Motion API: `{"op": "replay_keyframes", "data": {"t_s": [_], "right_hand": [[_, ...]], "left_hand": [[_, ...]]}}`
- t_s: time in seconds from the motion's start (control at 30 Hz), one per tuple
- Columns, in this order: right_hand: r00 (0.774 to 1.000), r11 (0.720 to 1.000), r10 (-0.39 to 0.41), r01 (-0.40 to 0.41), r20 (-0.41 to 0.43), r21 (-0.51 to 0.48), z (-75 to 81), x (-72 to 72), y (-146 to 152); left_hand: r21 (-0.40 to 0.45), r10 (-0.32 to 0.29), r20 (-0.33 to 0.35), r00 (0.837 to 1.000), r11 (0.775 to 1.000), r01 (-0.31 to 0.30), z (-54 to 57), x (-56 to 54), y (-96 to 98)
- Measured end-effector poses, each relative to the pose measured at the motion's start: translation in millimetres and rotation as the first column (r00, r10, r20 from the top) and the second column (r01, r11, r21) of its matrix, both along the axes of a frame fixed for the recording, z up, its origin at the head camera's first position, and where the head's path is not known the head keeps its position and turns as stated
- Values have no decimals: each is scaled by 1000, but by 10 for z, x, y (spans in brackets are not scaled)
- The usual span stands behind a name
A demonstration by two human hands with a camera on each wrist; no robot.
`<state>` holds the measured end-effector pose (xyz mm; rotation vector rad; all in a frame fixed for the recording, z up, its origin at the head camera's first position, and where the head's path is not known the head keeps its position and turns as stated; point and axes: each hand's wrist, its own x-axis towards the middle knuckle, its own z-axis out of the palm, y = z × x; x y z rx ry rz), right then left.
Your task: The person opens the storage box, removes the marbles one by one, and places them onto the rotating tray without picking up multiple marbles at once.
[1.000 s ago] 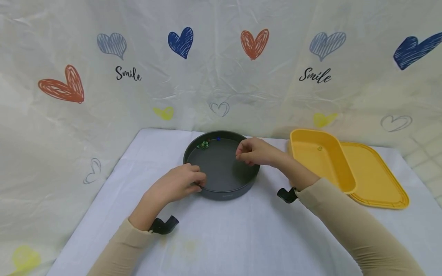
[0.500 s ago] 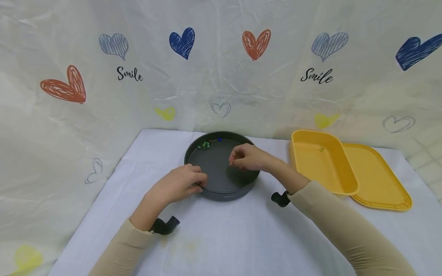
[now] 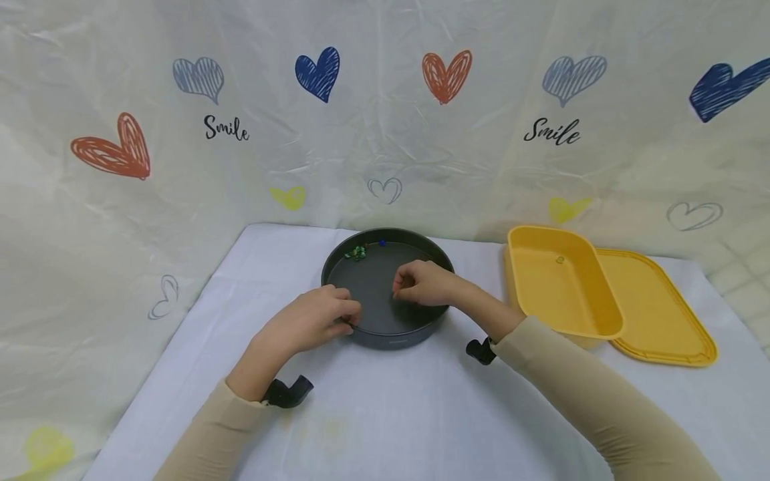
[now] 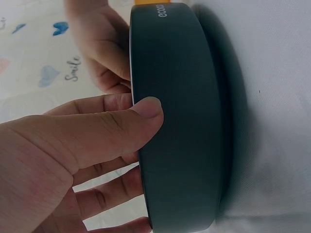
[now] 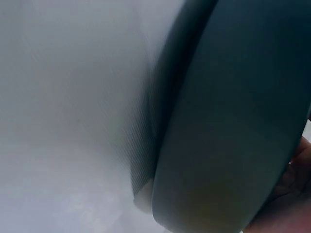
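In the head view, a dark round baking pan point(image 3: 391, 342) stands on the white cloth. My left hand point(image 3: 314, 319) pinches its near left rim. The left wrist view has the thumb point(image 4: 148, 108) against the pan's outer wall, with the fingers over the rim. My right hand point(image 3: 424, 284) is low over the pan's inside, fingers curled and thumb close to the index finger. I cannot tell whether it holds something. A cluster of small green pieces point(image 3: 357, 253) and a small blue piece point(image 3: 381, 243) lie at the pan's far side.
On the right stands a yellow plastic box point(image 3: 556, 300) with a small yellowish ring-like piece point(image 3: 560, 260) in it. A flat yellow lid point(image 3: 662, 314) lies partly beneath the box. Behind the table hangs a pale sheet point(image 3: 385, 133) printed with hearts.
My right hand has moved left and toward me, from the pan's right rim to lower over its inside. My left hand has stayed at the rim.
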<state>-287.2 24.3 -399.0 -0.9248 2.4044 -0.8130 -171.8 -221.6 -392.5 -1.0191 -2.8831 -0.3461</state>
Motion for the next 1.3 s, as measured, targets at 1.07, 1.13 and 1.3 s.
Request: {"op": "replay_keyframes", "data": {"t_s": [1.07, 1.13, 1.3], "right_hand": [[993, 994, -111, 112, -49, 18, 423, -197, 602], [989, 990, -136, 137, -64, 21, 468, -236, 706], [974, 978, -207, 209, -92, 19, 562, -307, 956]], "left_hand": [[6, -5, 1, 1000, 1000, 5, 12, -7, 4], [4, -4, 3, 1000, 1000, 4, 8, -8, 3], [1, 10, 8, 1000, 1000, -10, 1, -4, 1]]}}
